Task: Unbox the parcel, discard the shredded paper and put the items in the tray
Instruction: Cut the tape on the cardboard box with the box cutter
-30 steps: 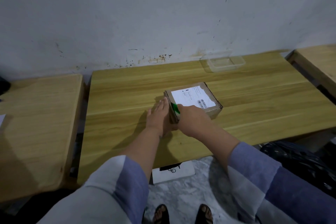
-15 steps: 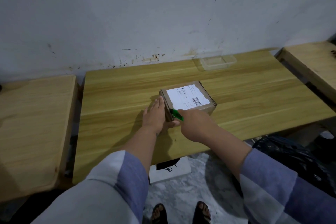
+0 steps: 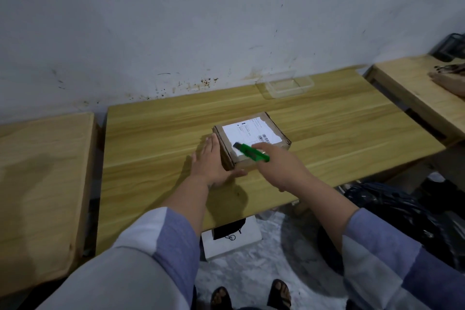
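Note:
A small brown cardboard parcel (image 3: 254,141) with a white shipping label lies closed in the middle of the wooden table (image 3: 156,148). My left hand (image 3: 210,162) lies flat against the parcel's left side, fingers straight, thumb under the near corner. My right hand (image 3: 278,162) grips a green utility knife (image 3: 253,152), its tip over the parcel's near top edge. A clear plastic tray (image 3: 286,85) stands at the back of the table by the wall.
A second wooden table (image 3: 37,184) stands to the left and a third (image 3: 415,88) to the right with dark objects on it. A black plastic bag (image 3: 402,221) sits on the floor at right. A white box (image 3: 231,241) lies under the table.
My right hand has lifted the green knife from the parcel's near left side up over its top edge. My left hand stays against the parcel. The view has shifted right.

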{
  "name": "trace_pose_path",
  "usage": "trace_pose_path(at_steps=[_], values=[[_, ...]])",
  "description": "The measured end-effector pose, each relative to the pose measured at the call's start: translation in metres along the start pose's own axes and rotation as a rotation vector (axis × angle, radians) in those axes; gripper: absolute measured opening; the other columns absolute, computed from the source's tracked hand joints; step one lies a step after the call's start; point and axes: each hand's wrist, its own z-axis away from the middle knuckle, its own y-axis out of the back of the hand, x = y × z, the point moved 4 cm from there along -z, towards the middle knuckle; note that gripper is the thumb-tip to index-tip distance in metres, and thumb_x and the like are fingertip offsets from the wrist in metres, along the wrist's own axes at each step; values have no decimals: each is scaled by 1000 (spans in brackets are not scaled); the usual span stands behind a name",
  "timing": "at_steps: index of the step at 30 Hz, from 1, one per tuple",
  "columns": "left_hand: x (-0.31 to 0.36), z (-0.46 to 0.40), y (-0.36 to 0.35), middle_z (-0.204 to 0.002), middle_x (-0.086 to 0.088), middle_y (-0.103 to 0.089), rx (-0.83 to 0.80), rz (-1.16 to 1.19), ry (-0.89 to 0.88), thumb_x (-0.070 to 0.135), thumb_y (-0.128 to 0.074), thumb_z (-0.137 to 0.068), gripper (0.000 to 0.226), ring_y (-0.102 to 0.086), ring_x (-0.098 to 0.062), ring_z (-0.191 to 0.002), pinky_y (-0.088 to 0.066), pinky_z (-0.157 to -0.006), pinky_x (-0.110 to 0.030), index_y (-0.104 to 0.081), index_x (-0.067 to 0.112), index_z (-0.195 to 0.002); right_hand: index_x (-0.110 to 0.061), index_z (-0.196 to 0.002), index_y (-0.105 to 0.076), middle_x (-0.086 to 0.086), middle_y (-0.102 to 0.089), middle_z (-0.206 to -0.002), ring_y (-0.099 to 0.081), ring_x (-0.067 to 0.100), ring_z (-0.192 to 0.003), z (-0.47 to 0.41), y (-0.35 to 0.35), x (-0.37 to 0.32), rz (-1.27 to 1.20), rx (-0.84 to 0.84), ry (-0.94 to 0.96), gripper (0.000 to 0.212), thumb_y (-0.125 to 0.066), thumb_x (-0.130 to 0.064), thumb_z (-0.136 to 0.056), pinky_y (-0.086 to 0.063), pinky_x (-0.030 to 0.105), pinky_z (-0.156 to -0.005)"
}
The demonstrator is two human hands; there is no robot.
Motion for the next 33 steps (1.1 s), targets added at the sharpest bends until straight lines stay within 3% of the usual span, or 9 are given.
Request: trace_pose_path(at_steps=[3, 7, 10, 13, 18, 23, 27, 30, 33], values=[[2, -3, 10, -159, 3, 17, 79, 41, -35, 82, -49, -68, 125, 13, -13, -147, 6, -119, -49, 19, 17, -149, -30, -144, -28, 3, -53, -102, -56, 19, -65, -13, 6, 30, -223, 107, -139, 54, -44, -23, -93, -49, 28, -47], [19, -25, 31, -161, 4, 7, 155, -97, -184, 70, -39, -86, 91, 8, -14, -148, 2, -119, -49, -4, 20, -153, -12, -137, -38, 8, -54, -103, -55, 27, -82, -28, 3, 60, -395, 219, -259, 47, -49, -21, -92, -47, 35, -69], [38, -43, 34, -162, 2, -2, 103, -189, -273, 63, -40, -90, 75, 5, -15, -148, 4, -119, -49, -20, 26, -151, -10, -134, -34, 17, -54, -120, -55, 34, -100, -39, -9, 76, -549, 246, -400, 47, -52, -23, -93, -50, 43, -84], [54, -62, 30, -162, 2, -3, 52, -218, -300, 62, -41, -90, 69, 5, -16, -148, 5, -118, -49, -23, 32, -150, -10, -131, -32, 18, -55, -123, -58, 36, -105, -49, -25, 81, -685, 270, -468, 49, -56, -26, -91, -52, 51, -89], [62, -95, 23, -160, 0, -13, -77, -321, -243, 67, -41, -87, 78, -11, -22, -147, -11, -118, -50, -13, 33, -152, -12, -136, -32, 16, -56, -126, -56, 36, -112, -76, -28, 82, -751, 395, -479, 56, -61, -24, -90, -47, 38, -86], [62, -106, 32, -150, 2, -35, -26, -232, -133, 74, -51, -77, 86, -40, -24, -132, -43, -99, -39, -22, 37, -149, -12, -119, -46, 13, -61, -114, -59, 32, -101, -110, -20, 85, -790, 361, -469, 35, -61, -21, -88, -47, 38, -82], [58, -113, 45, -146, -3, -41, 34, -262, -37, 76, -49, -77, 87, -48, -26, -125, -47, -88, -36, -23, 35, -149, -15, -104, -57, 9, -64, -95, -59, 25, -81, -147, 1, 76, -841, 319, -392, 18, -61, -20, -88, -47, 33, -69], [52, -113, 53, -141, -6, -46, 112, -266, 47, 75, -45, -79, 86, -53, -26, -119, -50, -81, -35, -24, 30, -149, -19, -92, -57, 4, -60, -79, -57, 24, -73, -175, 18, 66, -741, 272, -320, 10, -65, -23, -86, -50, 35, -68], [50, -107, 61, -138, -10, -47, 211, -290, 138, 74, -43, -81, 87, -54, -27, -116, -49, -76, -34, -23, 25, -150, -20, -102, -65, 5, -61, -79, -58, 24, -72, -206, 24, 50, -677, 215, -265, 19, -68, -20, -83, -57, 39, -75]])
